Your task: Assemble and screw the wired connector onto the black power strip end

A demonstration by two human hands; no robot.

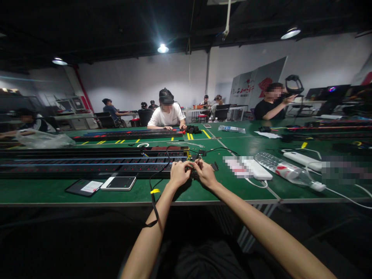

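Note:
My left hand point(180, 173) and my right hand point(205, 174) meet at the right end of a long black power strip point(136, 167). Both have their fingers pinched together, fingertips nearly touching, around small dark parts too hidden to name. Yellow and dark pieces point(188, 155) show just beyond the fingers at the strip's end. A black cable point(151, 174) with a yellow tag point(155, 191) loops down past my left forearm.
On the green table point(174, 198), a white-framed device point(119, 183) and black pouch point(84, 187) lie left. To the right are a white power bank point(258, 169), a plastic bottle point(286, 168) and cables. A co-worker point(167, 114) sits opposite; another point(271, 102) sits right.

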